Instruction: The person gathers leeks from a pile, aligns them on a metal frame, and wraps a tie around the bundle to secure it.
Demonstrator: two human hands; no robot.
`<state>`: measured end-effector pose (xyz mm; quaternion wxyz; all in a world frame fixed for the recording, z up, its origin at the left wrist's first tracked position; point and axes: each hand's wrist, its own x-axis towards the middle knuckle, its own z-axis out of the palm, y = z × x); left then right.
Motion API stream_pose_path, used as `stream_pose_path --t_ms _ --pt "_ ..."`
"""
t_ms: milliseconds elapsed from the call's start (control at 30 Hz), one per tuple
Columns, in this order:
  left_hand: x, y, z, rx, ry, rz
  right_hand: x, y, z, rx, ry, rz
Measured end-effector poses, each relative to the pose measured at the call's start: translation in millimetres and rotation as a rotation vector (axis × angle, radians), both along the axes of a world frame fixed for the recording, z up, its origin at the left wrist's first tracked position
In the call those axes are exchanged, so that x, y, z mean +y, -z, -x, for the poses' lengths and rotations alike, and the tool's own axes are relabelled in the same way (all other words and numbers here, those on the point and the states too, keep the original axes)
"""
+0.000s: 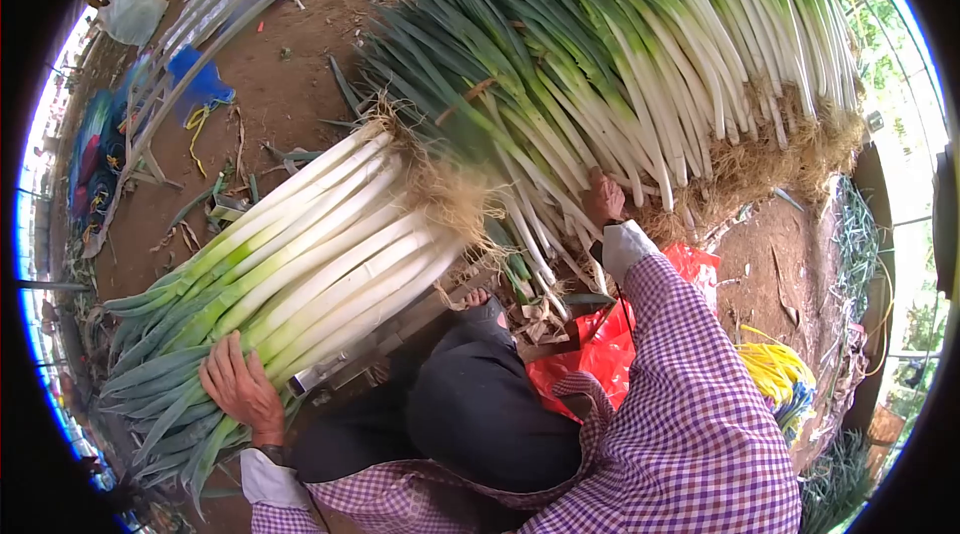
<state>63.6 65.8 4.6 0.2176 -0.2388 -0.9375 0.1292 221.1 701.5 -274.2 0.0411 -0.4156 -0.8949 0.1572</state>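
Onion bunch (330, 254) is lying slantwise on the person's left side, leaves toward the lower left, roots toward the upper right. Support mostly hidden; a metal edge (320, 372) is showing beneath its near side. Large onion pile (640, 64) is covering the far right part of the soil floor (270, 64), roots facing the floor's right edge and the person, leaves pointing far left. The two long axes are running crosswise, bunch roots pointing at the pile's near stalks.

Hands are resting well apart. Left hand (242, 389) is lying over the bunch's leafy end, fingers extended, not wrapping round. Right hand (604, 198) is reaching to the pile's near edge, touching white stems low down, close to the roots; fingers partly hidden, so whether they are gripping cannot be told. Of the two, the right is sitting nearer the pile.

Red plastic bag (572, 369) is lying beside the right sleeve (690, 364); yellow twine (775, 369) is lying past it, toward the floor's right edge.
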Motion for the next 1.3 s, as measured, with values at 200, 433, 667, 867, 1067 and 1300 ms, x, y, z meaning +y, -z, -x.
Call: stream_pose_path --t_ms 200,433,667,867,1067,1300 --pt "2.6 -1.0 -1.8 -0.009 -0.001 -0.018 -47.1 -123.8 -6.5 0.206 -0.09 0.929" --pt "3.0 -1.1 0.2 0.016 0.019 -0.026 -91.5 -103.6 -21.9 0.572 -0.047 1.238" --pt "3.1 -1.1 -0.7 0.031 0.044 -0.065 -111.5 -170.8 -14.1 0.766 0.001 1.183" --pt "8.8 -8.4 -4.4 0.039 0.067 -0.1 -146.8 -278.8 -27.2 0.702 0.058 1.397" --pt "8.2 -6.1 -3.5 0.049 0.073 -0.142 -184.5 -355.8 -26.0 0.707 -0.176 1.5" --pt "8.6 -9.3 -3.5 0.07 0.108 -0.178 -218.1 -404.9 33.9 0.534 -0.736 1.266"
